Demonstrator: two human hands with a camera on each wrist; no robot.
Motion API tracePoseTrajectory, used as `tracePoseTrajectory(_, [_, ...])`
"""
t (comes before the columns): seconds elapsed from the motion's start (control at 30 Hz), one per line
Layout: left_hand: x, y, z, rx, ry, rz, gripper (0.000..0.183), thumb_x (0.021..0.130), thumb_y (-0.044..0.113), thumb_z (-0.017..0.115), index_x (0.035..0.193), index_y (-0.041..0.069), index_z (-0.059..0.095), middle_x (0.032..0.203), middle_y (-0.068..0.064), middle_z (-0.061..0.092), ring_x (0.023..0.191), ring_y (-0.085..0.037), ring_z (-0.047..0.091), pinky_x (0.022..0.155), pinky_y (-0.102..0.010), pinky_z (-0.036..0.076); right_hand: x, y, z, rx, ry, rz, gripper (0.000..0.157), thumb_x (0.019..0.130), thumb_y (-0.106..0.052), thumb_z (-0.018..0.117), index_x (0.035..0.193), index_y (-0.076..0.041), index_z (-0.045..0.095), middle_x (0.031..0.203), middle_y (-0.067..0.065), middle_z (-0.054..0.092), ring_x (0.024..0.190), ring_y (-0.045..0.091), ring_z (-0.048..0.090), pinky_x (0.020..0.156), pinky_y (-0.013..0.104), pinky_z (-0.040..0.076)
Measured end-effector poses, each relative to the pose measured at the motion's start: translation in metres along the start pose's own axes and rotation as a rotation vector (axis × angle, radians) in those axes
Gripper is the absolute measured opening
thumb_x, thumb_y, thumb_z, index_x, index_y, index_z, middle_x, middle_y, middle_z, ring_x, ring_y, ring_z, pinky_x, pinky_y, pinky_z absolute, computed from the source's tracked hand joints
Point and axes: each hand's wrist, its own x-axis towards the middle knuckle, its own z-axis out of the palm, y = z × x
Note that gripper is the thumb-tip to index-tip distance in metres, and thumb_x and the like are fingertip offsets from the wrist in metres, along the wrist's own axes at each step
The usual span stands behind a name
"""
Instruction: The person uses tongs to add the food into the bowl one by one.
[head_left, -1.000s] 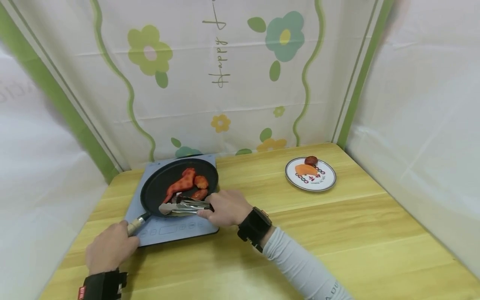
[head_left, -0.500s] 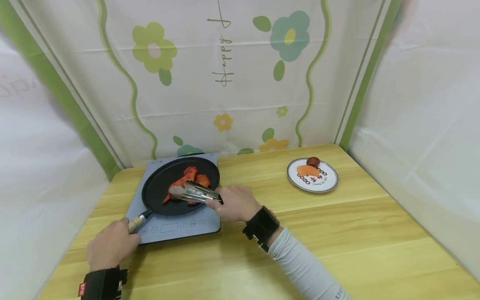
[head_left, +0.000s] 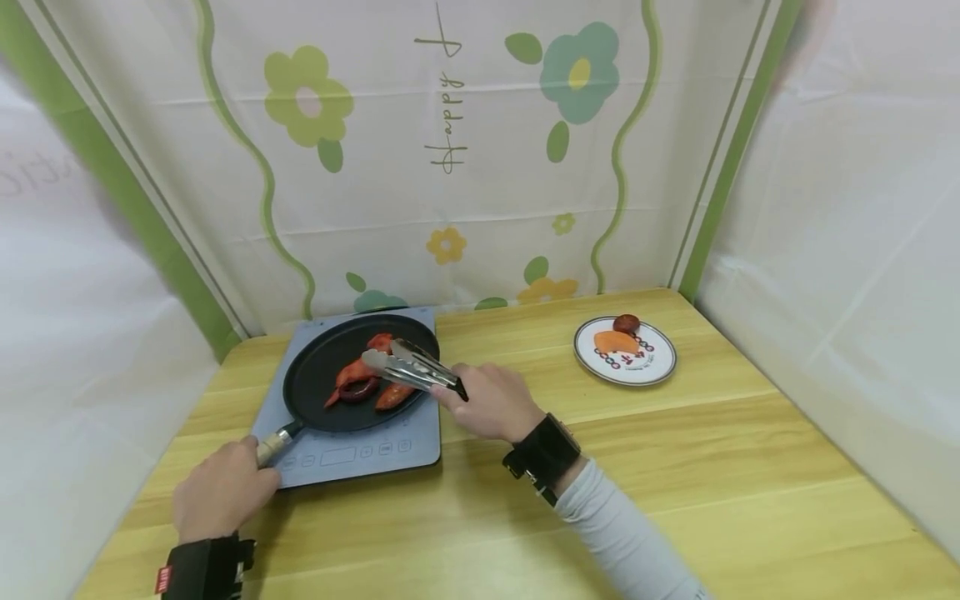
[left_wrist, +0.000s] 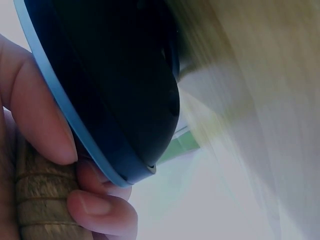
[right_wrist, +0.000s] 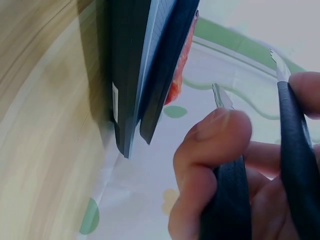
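My left hand (head_left: 225, 487) grips the wooden handle (head_left: 272, 447) of a black frying pan (head_left: 318, 375). In the left wrist view, the fingers curl round this ridged handle (left_wrist: 42, 195). Metal tongs (head_left: 420, 371) with black grips are held in my right hand (head_left: 495, 402), their tips spread apart over the pan's right half. The right wrist view shows the tong arms (right_wrist: 290, 130) apart between thumb and fingers. Below the tongs lie a reddish chicken-like piece (head_left: 347, 375), a dark red sausage ring (head_left: 358, 390) and an orange-red oblong piece (head_left: 393, 397). The tongs partly hide the food.
The pan sits on a pale blue induction cooker (head_left: 352, 458) at the table's left. A white plate (head_left: 652, 367) at the back right bears an orange slice-like piece (head_left: 615, 342) and a brown-red round piece (head_left: 626, 323). A flowered curtain (head_left: 495, 192) hangs behind the wooden table (head_left: 600, 467).
My right hand has moved the tongs up and then rightward across the pan, uncovering the sausage ring and the oblong piece. The left hand has stayed on the handle.
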Motion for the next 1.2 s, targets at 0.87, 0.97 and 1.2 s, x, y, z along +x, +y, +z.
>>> tracePoseTrajectory(0.87, [-0.002, -0.002, -0.001, -0.016, -0.004, -0.002, 0.013, 0.075, 0.023, 0.05, 0.075, 0.011, 0.044, 0.065, -0.005, 0.04, 0.055, -0.021, 0.039, 0.047, -0.035, 0.027, -0.037, 0.011, -0.027, -0.187, 0.119, -0.035, 0.055, 0.093, -0.066, 0.031, 0.113, -0.02, 0.055, 0.069, -0.012, 0.048, 0.055, 0.005, 0.045, 0.045, 0.026, 0.033])
tracePoseTrajectory(0.97, [-0.001, -0.002, -0.001, -0.013, 0.002, 0.005, 0.013, 0.075, 0.022, 0.05, 0.074, 0.011, 0.044, 0.065, -0.005, 0.04, 0.055, -0.021, 0.039, 0.047, -0.035, 0.027, -0.042, 0.012, -0.03, -0.214, 0.126, -0.041, 0.056, 0.093, -0.065, 0.032, 0.115, -0.018, 0.055, 0.069, -0.013, 0.048, 0.056, 0.005, 0.045, 0.044, 0.026, 0.032])
tracePoseTrajectory(1.2, [0.001, -0.001, -0.002, -0.014, -0.012, 0.003, 0.013, 0.074, 0.022, 0.05, 0.075, 0.01, 0.045, 0.066, -0.006, 0.04, 0.056, -0.021, 0.04, 0.047, -0.035, 0.028, -0.054, 0.019, -0.032, -0.286, 0.142, -0.037, 0.06, 0.093, -0.064, 0.034, 0.12, -0.015, 0.055, 0.069, -0.014, 0.046, 0.057, 0.003, 0.044, 0.043, 0.023, 0.03])
